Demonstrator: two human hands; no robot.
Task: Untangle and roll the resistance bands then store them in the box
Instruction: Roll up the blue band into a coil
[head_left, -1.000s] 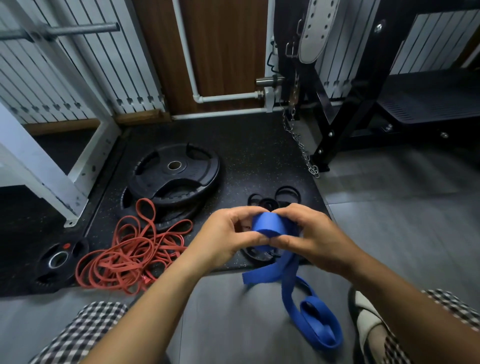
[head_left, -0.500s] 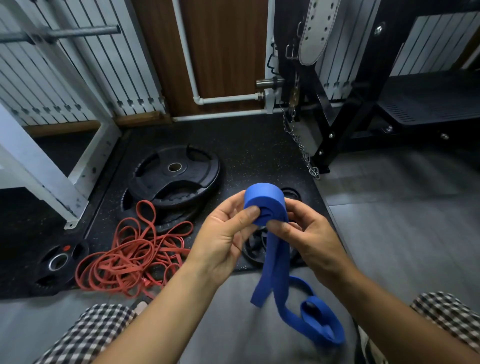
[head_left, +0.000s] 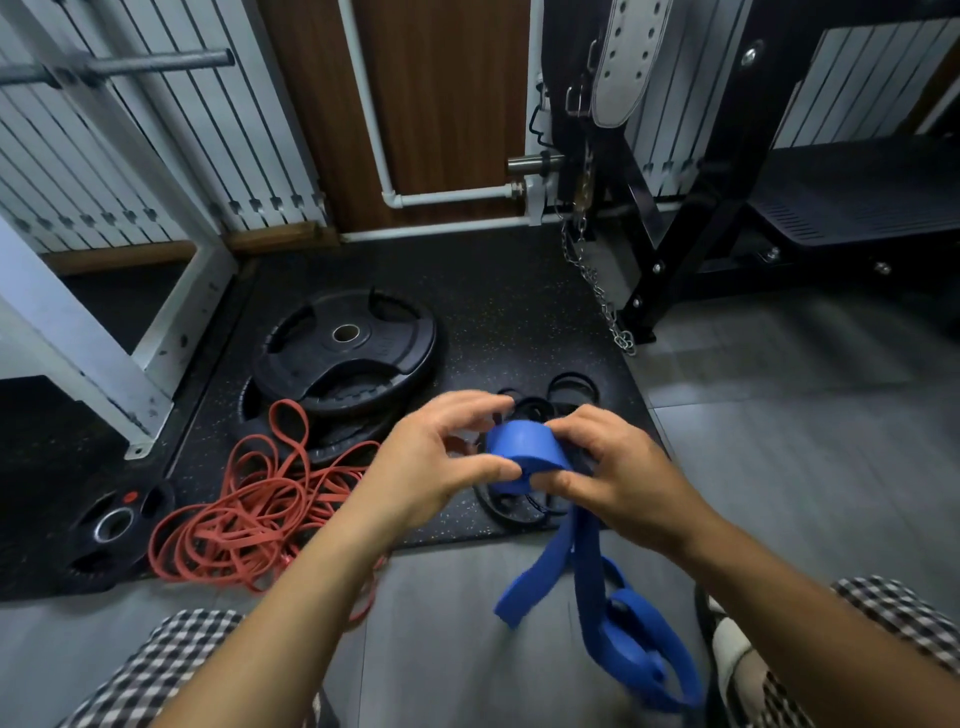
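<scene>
Rolling a wide blue rubber resistance band (head_left: 524, 451) between both hands, above the near edge of the speckled black floor mat (head_left: 493, 312).

On the left of the mat, a tangled heap of thin red rubber bands (head_left: 249, 509) lies untouched, likely next. The left hand (head_left: 431, 467) arches over the roll with its thumb pressed to the near edge, probably to stop it springing open; the fingers are blurred, so I cannot tell whether they touch it. The right hand (head_left: 618, 478), wrist bent inward, pinches the roll's right side between thumb and curled fingers. The unrolled tail (head_left: 589, 587) hangs near right. No box shows.
</scene>
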